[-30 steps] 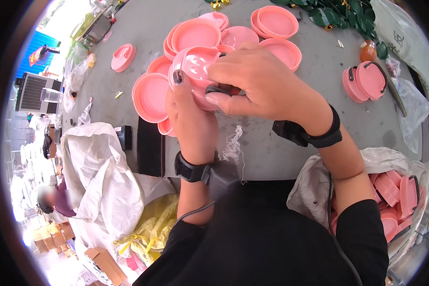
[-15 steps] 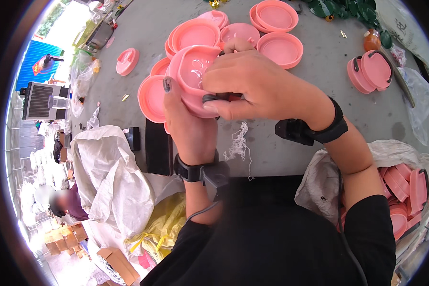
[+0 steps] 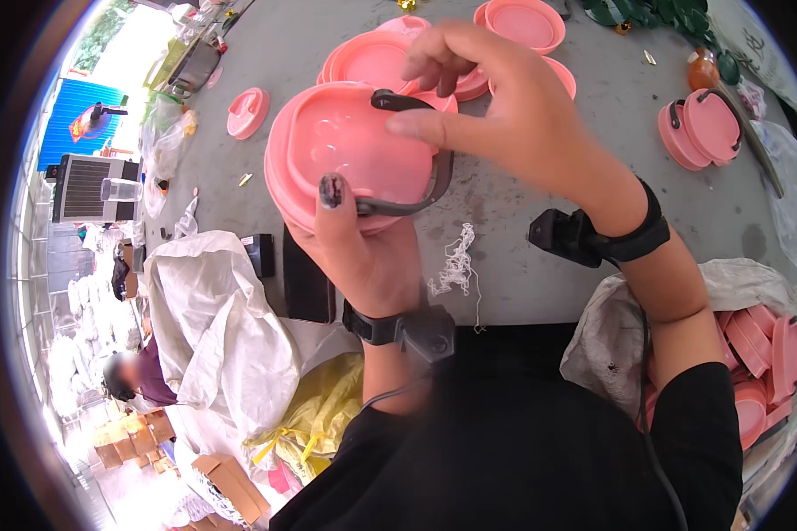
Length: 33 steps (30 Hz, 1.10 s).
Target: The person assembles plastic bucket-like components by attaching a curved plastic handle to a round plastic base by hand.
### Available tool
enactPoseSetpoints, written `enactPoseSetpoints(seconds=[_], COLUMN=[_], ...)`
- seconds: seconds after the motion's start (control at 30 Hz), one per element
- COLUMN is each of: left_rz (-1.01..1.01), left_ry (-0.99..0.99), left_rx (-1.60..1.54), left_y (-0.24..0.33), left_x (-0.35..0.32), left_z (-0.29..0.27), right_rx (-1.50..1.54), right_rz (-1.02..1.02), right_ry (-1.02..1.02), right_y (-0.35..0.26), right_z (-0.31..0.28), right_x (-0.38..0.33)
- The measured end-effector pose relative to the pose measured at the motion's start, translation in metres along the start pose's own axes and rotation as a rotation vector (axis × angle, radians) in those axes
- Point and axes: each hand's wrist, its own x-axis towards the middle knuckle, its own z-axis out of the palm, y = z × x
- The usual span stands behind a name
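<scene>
My left hand (image 3: 363,257) grips a round pink plastic container (image 3: 328,146) from its near side, the thumb on top and the fingers hidden underneath. A curved dark grey handle (image 3: 441,181) arcs over the container's right side, its two ends on the pink top. My right hand (image 3: 496,97) is at the far right of the container, fingers bent and apart from the thumb. The thumb tip lies close to the handle's far end; whether it touches I cannot tell. Beyond the container lie several pink round shallow parts (image 3: 376,60), partly hidden by it and by my right hand.
Two pink pieces with a dark handle (image 3: 713,126) lie at right. A sack (image 3: 607,332) of pink parts is at lower right. White string (image 3: 456,265) and a dark flat object (image 3: 307,279) lie on the grey table (image 3: 522,292). A person (image 3: 155,376) is at far left.
The container has turned and tilted toward me, showing its top and handle. My right hand has opened and lifted off it. The handle now lies across the right side.
</scene>
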Motion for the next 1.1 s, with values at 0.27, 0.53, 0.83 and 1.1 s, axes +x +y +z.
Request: enactPoseSetpoints(seconds=[0.27,0.53,0.83,1.1], left_rz=[-0.070,-0.242,-0.167,-0.298], left_ry=[0.108,0.135,0.010,0.148], left_rx=[-0.033,-0.105,-0.107,-0.136], left_y=[0.003,0.013,-0.001,-0.007], left_x=[-0.006,-0.009,-0.007,-0.003], left_z=[0.000,-0.010,-0.018,-0.015], right_rx=[0.233,0.315,0.136,-0.067], right_rz=[0.231,0.254,0.191,0.197], right_ry=[0.028,0.008,-0.022,-0.070], right_y=[0.015,0.006,0.008,0.017], right_z=[0.015,0.013,0.014,0.014], right_x=[-0.006,-0.008,-0.010,-0.011])
